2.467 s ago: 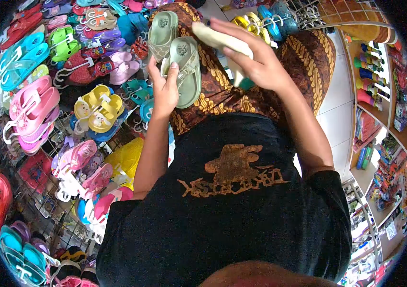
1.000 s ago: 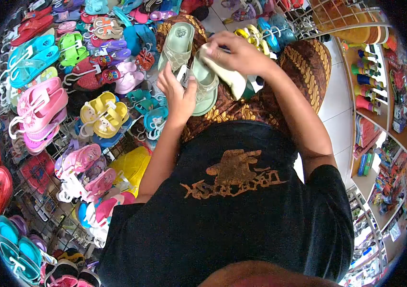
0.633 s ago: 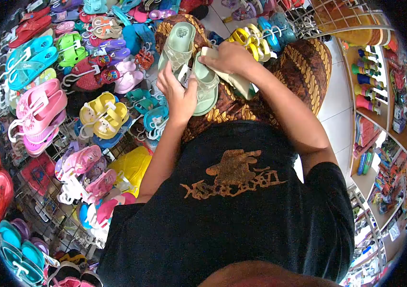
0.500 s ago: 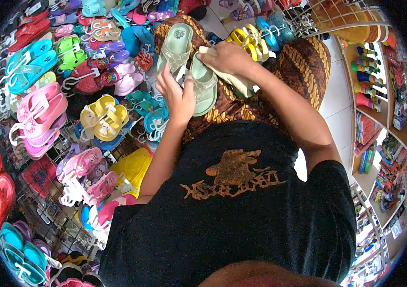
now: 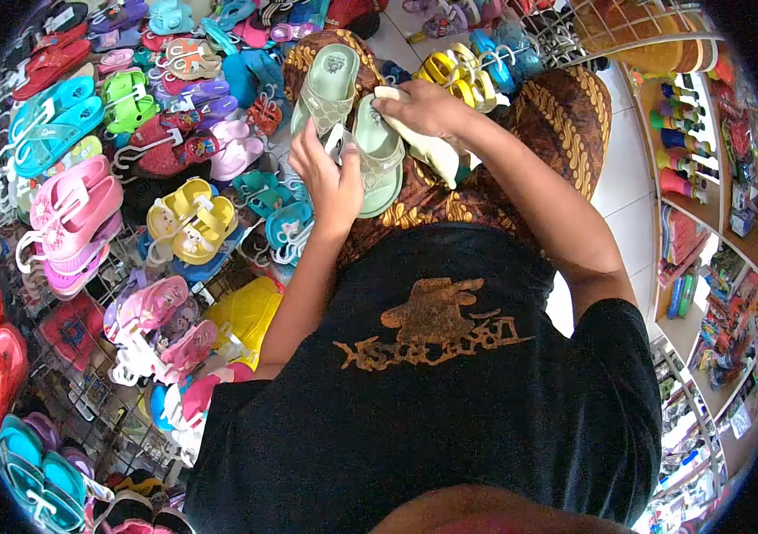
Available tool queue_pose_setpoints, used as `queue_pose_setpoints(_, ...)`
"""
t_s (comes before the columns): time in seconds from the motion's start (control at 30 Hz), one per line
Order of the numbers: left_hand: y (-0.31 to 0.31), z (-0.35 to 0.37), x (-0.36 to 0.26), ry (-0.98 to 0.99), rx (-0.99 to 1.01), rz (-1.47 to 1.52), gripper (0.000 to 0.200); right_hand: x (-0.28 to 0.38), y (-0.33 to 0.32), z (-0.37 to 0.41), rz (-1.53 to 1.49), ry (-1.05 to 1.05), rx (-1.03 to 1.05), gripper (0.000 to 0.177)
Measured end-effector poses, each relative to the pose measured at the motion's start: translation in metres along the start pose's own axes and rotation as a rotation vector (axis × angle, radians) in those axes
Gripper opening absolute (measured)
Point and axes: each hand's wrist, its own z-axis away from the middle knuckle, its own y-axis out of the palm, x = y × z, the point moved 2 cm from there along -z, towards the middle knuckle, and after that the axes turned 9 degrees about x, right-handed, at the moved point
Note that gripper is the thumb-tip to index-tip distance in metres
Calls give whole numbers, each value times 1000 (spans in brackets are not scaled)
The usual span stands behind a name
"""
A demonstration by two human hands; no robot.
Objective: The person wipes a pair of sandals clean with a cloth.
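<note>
A pair of pale green slide sandals (image 5: 384, 185) with patterned straps rests over my lap, joined by a white plastic hanger (image 5: 335, 141). My left hand (image 5: 332, 189) grips the pair from below, its fingers at the hanger and the near edge of the left sandal. In my right hand (image 5: 425, 110) is a folded cream cloth (image 5: 433, 156), pressed against the upper footbed of the right sandal. Part of that footbed is hidden under the cloth and fingers. Brown batik fabric (image 5: 566, 125) covers my legs beneath the sandals.
To the left, a wire rack (image 5: 103, 392) carries many coloured sandals, among them a yellow pair (image 5: 192, 221) and a pink pair (image 5: 72, 200). Yellow sandals (image 5: 459, 76) hang just beyond my right hand. Shelves of goods (image 5: 690, 151) stand at the right over white floor tiles (image 5: 628, 209).
My right hand has shifted slightly, and the cloth's loose end has bunched and folded differently. My left hand and the sandals stay almost where they were.
</note>
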Motion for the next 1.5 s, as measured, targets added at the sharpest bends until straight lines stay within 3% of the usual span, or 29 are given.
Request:
queue_pose_setpoints(0.13, -1, 2, -1, -4, 16, 22, 71, -10, -1, 4, -79, -54, 66, 70)
queue_pose_setpoints(0.37, 0, 3, 2, 36, 43, 22, 73, -14, -12, 25, -654, -65, 335, 63)
queue_pose_setpoints(0.47, -2, 1, 1, 53, 51, 12, 72, -13, -25, 28, -742, 10, 168, 57)
queue_pose_setpoints(0.6, -1, 0, -2, 30, 48, 1, 70, 10, -35, 32, -898, 27, 106, 70)
queue_pose_setpoints(0.67, 0, 0, -3, 27, 44, 3, 69, 11, -27, 25, -717, 136, 213, 73)
queue_pose_setpoints(0.73, 0, -2, -4, 32, 41, 7, 69, 25, -11, 22, -352, -88, 41, 85)
queue_pose_setpoints(0.8, -1, -1, -5, 35, 38, 9, 68, 16, -2, 5, 21, -89, -146, 98)
queue_pose_setpoints(0.83, -1, -1, -4, 49, 30, 0, 68, 14, -2, 4, 26, -23, -157, 106)
queue_pose_setpoints(0.93, -1, -1, -4, 69, 19, -16, 67, 21, -11, 8, 174, 178, 32, 106)
queue_pose_setpoints(1.07, -3, 0, -8, 79, 29, -16, 67, 13, -11, 9, 128, 122, 48, 111)
queue_pose_setpoints(1.3, -4, 3, -6, 44, 23, 46, 73, -8, -3, 13, 35, -6, 113, 84)
queue_pose_setpoints(1.43, -4, 5, -3, 54, 29, 79, 76, -17, 0, 17, -247, -65, 175, 43)
queue_pose_setpoints(1.5, -5, 6, -4, 57, 36, 88, 79, -20, -3, 20, -301, -61, 211, 40)
